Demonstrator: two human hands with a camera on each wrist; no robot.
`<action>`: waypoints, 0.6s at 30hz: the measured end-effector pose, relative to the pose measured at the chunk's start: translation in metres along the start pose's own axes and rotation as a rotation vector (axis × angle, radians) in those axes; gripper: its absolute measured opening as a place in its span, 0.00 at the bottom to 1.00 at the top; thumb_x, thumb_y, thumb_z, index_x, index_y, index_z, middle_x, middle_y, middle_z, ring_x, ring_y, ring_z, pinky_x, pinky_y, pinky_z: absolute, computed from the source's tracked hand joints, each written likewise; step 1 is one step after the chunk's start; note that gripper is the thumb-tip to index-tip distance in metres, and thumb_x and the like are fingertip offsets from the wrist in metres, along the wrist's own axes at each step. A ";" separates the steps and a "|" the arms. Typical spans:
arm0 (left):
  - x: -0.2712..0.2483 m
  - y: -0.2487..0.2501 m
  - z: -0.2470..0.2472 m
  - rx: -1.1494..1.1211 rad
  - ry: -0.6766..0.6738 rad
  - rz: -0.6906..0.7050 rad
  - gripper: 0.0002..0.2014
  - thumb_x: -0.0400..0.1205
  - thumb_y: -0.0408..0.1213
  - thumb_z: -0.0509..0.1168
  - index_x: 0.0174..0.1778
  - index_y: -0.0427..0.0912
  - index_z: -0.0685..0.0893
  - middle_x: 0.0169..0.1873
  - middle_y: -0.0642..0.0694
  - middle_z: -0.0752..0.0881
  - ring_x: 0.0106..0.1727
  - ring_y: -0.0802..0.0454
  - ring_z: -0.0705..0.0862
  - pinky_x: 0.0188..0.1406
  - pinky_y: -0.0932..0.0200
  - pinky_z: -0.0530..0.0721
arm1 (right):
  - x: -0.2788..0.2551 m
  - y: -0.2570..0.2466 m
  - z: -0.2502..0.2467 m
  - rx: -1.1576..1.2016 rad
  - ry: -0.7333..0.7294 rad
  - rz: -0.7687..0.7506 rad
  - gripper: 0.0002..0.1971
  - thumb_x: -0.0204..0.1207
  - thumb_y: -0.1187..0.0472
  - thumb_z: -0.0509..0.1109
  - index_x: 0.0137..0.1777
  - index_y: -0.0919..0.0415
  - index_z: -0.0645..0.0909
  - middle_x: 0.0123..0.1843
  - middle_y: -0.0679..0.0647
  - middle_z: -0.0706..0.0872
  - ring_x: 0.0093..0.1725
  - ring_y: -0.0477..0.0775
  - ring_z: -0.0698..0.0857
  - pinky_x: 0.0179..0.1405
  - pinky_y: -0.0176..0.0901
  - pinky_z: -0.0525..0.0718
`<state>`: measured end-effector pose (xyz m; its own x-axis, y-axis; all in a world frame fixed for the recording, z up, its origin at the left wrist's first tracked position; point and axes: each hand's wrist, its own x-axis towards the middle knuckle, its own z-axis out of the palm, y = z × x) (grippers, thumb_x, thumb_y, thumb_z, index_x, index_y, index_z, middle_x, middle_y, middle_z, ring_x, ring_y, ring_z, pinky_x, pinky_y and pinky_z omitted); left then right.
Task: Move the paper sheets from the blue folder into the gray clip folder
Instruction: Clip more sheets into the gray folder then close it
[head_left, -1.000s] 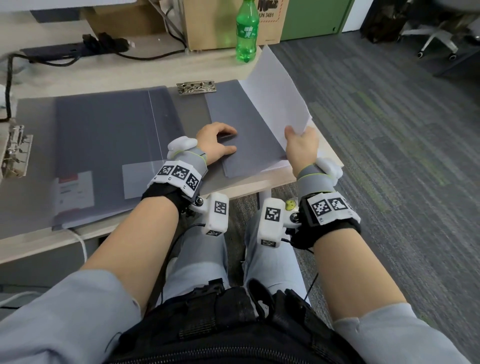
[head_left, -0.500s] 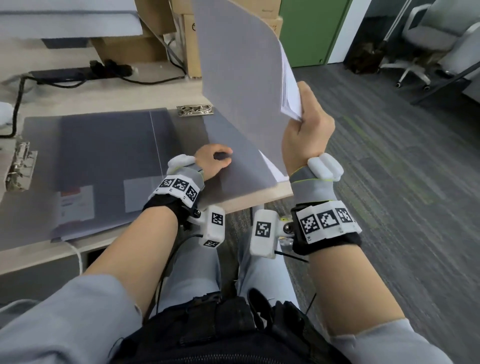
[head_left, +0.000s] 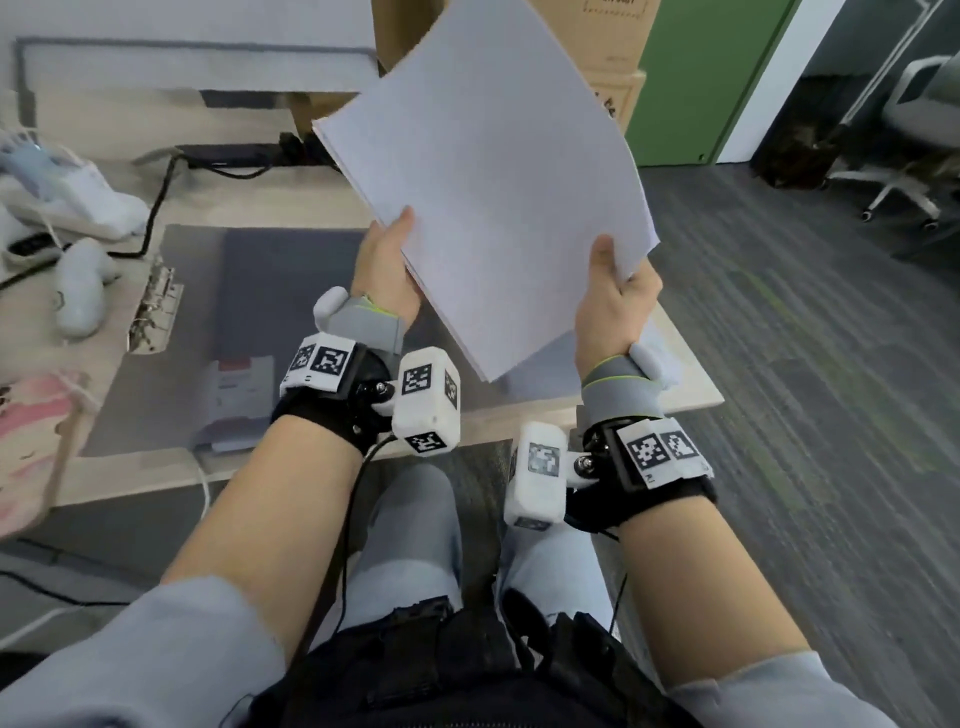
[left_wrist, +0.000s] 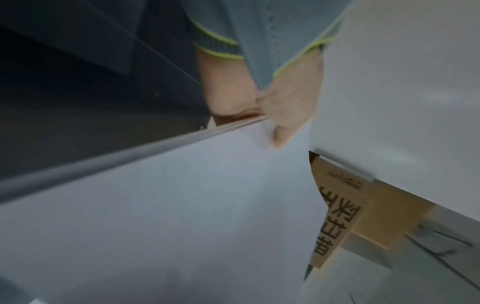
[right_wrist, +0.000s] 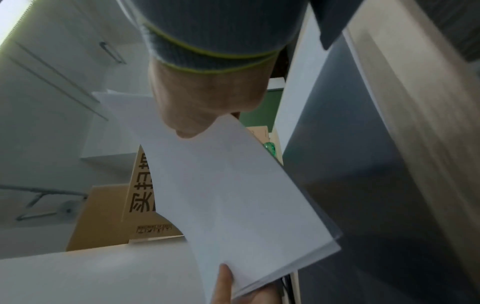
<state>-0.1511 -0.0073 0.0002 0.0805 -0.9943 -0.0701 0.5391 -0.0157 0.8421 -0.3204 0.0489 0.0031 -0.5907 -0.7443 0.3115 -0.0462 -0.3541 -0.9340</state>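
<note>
A thin stack of white paper sheets (head_left: 498, 197) is held in the air above the desk, tilted, pinched at its lower-left edge by the left hand (head_left: 387, 270) and at its lower-right edge by the right hand (head_left: 615, 306); both thumbs are clamped on the top sheet. The open gray plastic folder (head_left: 270, 291) with a metal clip (head_left: 156, 306) lies flat on the light wooden desk (head_left: 680, 379) below. Risks, as judged: the sheets could fan apart or slip out, since only the edges are pinched; corners could be creased by a tighter grip; the stack could be laid askew beside the clip.
</note>
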 end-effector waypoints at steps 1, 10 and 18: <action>0.000 0.007 -0.005 0.051 0.039 0.067 0.16 0.79 0.31 0.61 0.63 0.37 0.76 0.59 0.38 0.84 0.62 0.41 0.83 0.68 0.44 0.80 | -0.001 0.003 0.007 0.030 -0.002 0.049 0.10 0.82 0.66 0.64 0.53 0.72 0.83 0.35 0.44 0.80 0.28 0.32 0.77 0.33 0.25 0.76; -0.003 0.071 -0.030 0.387 0.235 0.487 0.19 0.78 0.22 0.57 0.65 0.35 0.75 0.49 0.50 0.84 0.43 0.69 0.84 0.53 0.70 0.81 | 0.004 0.003 0.041 0.037 -0.069 0.088 0.14 0.63 0.70 0.67 0.45 0.52 0.80 0.34 0.49 0.86 0.30 0.44 0.81 0.35 0.37 0.80; -0.018 0.086 -0.043 0.395 0.110 0.372 0.19 0.77 0.31 0.62 0.65 0.43 0.78 0.65 0.42 0.81 0.59 0.57 0.85 0.67 0.54 0.81 | -0.004 0.002 0.082 0.000 -0.233 0.182 0.07 0.57 0.66 0.67 0.35 0.57 0.81 0.28 0.41 0.82 0.33 0.44 0.77 0.37 0.36 0.77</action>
<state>-0.0695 0.0135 0.0510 0.3040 -0.9238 0.2328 0.1036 0.2750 0.9558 -0.2526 0.0046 0.0144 -0.3881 -0.9058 0.1702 0.0437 -0.2025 -0.9783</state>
